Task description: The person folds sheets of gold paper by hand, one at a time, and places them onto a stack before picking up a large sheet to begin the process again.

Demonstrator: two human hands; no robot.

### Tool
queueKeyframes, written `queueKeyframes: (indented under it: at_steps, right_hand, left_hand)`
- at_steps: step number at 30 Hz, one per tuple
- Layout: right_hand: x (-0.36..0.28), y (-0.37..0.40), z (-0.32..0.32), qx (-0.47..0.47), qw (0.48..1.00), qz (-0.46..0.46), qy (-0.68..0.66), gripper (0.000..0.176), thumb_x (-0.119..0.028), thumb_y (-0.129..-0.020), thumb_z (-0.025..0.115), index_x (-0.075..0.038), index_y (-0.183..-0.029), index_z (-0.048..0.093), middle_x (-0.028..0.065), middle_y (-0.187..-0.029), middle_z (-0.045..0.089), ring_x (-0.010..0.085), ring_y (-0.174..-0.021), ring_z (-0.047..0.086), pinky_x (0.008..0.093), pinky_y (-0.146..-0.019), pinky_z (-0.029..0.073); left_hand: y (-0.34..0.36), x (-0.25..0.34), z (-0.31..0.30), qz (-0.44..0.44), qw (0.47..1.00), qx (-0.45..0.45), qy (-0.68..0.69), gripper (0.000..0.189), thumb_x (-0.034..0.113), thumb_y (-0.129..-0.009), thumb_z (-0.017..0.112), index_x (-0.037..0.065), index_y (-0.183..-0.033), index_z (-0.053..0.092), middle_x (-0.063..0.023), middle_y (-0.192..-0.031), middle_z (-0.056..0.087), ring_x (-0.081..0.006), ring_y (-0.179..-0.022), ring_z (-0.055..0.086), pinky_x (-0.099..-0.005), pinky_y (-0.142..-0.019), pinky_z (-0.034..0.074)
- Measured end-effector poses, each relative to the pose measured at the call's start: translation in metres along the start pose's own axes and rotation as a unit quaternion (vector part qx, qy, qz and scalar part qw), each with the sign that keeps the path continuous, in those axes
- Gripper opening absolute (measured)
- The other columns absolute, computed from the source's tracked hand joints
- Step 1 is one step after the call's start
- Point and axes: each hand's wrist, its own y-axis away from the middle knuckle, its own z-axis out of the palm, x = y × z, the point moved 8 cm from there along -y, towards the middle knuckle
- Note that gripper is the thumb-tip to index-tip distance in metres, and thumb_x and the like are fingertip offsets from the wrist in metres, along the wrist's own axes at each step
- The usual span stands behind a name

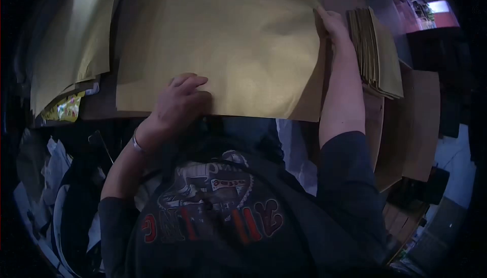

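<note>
The large, smooth brown paper sheet lies across the dark tabletop, directly in front of the person. Its near edge runs along the near side of the tabletop; its right edge is slightly raised and bent.

The left hand, with a light-coloured band at the wrist, rests on the near edge of the sheet, left of centre. Its fingers are curled and narrow; whether they grip the paper cannot be told. The right hand is closed on the far part of the right edge, holding it at the fingertips.

To the right of the right hand stands a thick stack of folded brown paper. Nearer, below this stack, is an open brown cardboard box with a raised flap. At the left, further brown paper sheets overlie a yellow printed packet.
</note>
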Motion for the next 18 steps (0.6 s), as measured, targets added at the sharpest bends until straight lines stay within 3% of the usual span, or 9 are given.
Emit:
queueKeyframes:
  at_steps: [2, 3, 5, 8, 10, 12, 13, 16, 18]
  right_hand:
    - [0.004, 0.030, -0.005, -0.020, 0.996, -0.005, -0.082, 0.051, -0.052, -0.092, 0.058, -0.008, -0.118, 0.061, 0.0028, -0.081, 0.060, 0.0146, -0.069, 0.055, 0.0311, -0.059, 0.045]
    - [0.018, 0.034, -0.004, -0.048, 0.989, 0.006, -0.137, 0.052, -0.050, -0.093, 0.056, -0.004, -0.118, 0.061, 0.0063, -0.090, 0.064, 0.0156, -0.070, 0.059, 0.0307, -0.056, 0.047]
    - [0.039, 0.061, -0.006, -0.080, 0.979, 0.046, -0.184, 0.052, -0.048, -0.097, 0.051, -0.005, -0.126, 0.053, -0.0034, -0.073, 0.052, 0.0046, -0.052, 0.040, 0.0187, -0.045, 0.032]
    - [0.044, 0.134, -0.010, -0.037, 0.963, 0.036, -0.265, 0.063, -0.052, -0.100, 0.041, -0.004, -0.141, 0.043, -0.0025, -0.072, 0.050, 0.0058, -0.057, 0.043, 0.0194, -0.050, 0.036]
    - [0.060, 0.162, -0.015, -0.008, 0.971, 0.024, -0.239, 0.066, -0.055, -0.101, 0.036, -0.007, -0.147, 0.036, -0.0002, -0.076, 0.055, 0.0064, -0.062, 0.047, 0.0202, -0.053, 0.039]
    - [0.049, 0.188, -0.022, 0.016, 0.970, -0.089, -0.226, 0.070, -0.058, -0.101, 0.031, -0.010, -0.151, 0.030, 0.0026, -0.084, 0.061, 0.0066, -0.065, 0.050, 0.0215, -0.056, 0.042]
    - [0.037, 0.196, -0.022, -0.014, 0.954, -0.131, -0.268, 0.077, -0.064, -0.098, 0.028, -0.009, -0.152, 0.023, 0.0085, -0.090, 0.066, 0.0099, -0.066, 0.057, 0.0242, -0.062, 0.047]
    - [-0.007, 0.212, -0.020, -0.036, 0.942, -0.192, -0.272, 0.085, -0.069, -0.095, 0.027, -0.007, -0.152, 0.020, 0.0139, -0.091, 0.068, 0.0153, -0.067, 0.064, 0.0273, -0.067, 0.052]
    - [-0.020, 0.211, -0.010, -0.068, 0.921, -0.211, -0.320, 0.077, -0.061, -0.100, 0.026, -0.006, -0.153, 0.017, 0.0139, -0.092, 0.069, 0.0183, -0.072, 0.067, 0.0274, -0.066, 0.051]
  left_hand:
    - [0.005, -0.005, 0.004, -0.011, 1.000, -0.016, 0.009, 0.044, 0.020, -0.075, 0.076, 0.014, -0.116, 0.061, -0.0113, -0.130, 0.053, -0.0343, -0.122, 0.048, -0.0461, -0.099, 0.042]
    - [0.003, -0.007, 0.008, -0.037, 0.999, -0.031, 0.015, 0.051, 0.022, -0.071, 0.080, 0.014, -0.119, 0.061, -0.0126, -0.133, 0.050, -0.0369, -0.124, 0.047, -0.0489, -0.101, 0.041]
    - [-0.008, 0.013, -0.001, -0.020, 0.999, -0.031, 0.015, 0.055, 0.021, -0.071, 0.081, 0.014, -0.121, 0.059, -0.0132, -0.134, 0.050, -0.0366, -0.124, 0.047, -0.0492, -0.101, 0.041]
    - [-0.029, 0.029, 0.007, -0.003, 1.000, -0.010, 0.009, 0.059, 0.024, -0.070, 0.080, 0.013, -0.124, 0.057, -0.0135, -0.132, 0.051, -0.0341, -0.123, 0.048, -0.0475, -0.098, 0.041]
    - [-0.047, 0.046, 0.014, 0.005, 1.000, 0.010, 0.008, 0.059, 0.028, -0.070, 0.079, 0.013, -0.123, 0.057, -0.0133, -0.130, 0.053, -0.0320, -0.122, 0.049, -0.0455, -0.097, 0.040]
    - [-0.067, 0.063, 0.026, -0.006, 1.000, -0.018, 0.021, 0.073, 0.034, -0.067, 0.081, 0.011, -0.130, 0.052, -0.0139, -0.130, 0.052, -0.0319, -0.121, 0.050, -0.0451, -0.098, 0.039]
    - [-0.072, 0.067, 0.033, -0.007, 1.000, -0.018, 0.019, 0.073, 0.034, -0.067, 0.081, 0.011, -0.130, 0.052, -0.0139, -0.130, 0.052, -0.0319, -0.121, 0.050, -0.0451, -0.098, 0.039]
    - [-0.080, 0.078, 0.035, 0.021, 0.997, 0.058, 0.047, 0.081, 0.038, -0.064, 0.081, 0.008, -0.132, 0.050, -0.0142, -0.130, 0.052, -0.0317, -0.120, 0.050, -0.0448, -0.098, 0.038]
    - [-0.082, 0.081, 0.029, 0.013, 0.994, 0.071, 0.078, 0.080, 0.038, -0.064, 0.080, 0.007, -0.131, 0.050, -0.0147, -0.131, 0.052, -0.0315, -0.118, 0.051, -0.0446, -0.097, 0.039]
